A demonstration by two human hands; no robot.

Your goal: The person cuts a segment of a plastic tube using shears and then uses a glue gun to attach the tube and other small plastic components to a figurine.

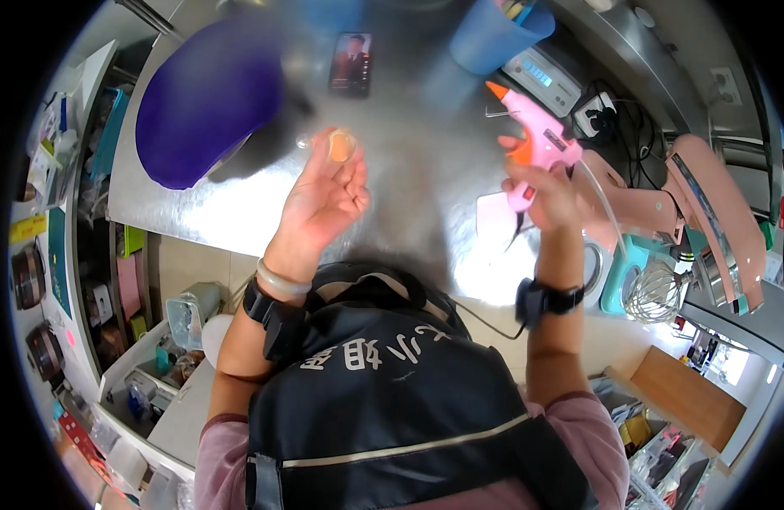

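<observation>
Palm up over the metal table, my left hand [324,197] pinches a small round orange-gold piece [342,147] with a pale rim between thumb and fingertips. Its exact kind is too small to make out. A pink hot glue gun [543,140] with an orange nozzle and trigger is gripped in my right hand [552,195], its fingers wrapped round the handle. The nozzle points up and to the left, away from the small piece. From the gun's back end a long translucent glue stick [607,204] sticks out.
A purple covered round form [207,106] stands at the left of the table [400,170]. Farther back are a phone [350,65], a blue cup [501,38] and a digital scale [541,78]. A pink stand mixer [707,212] and wire whisk [656,294] are at the right.
</observation>
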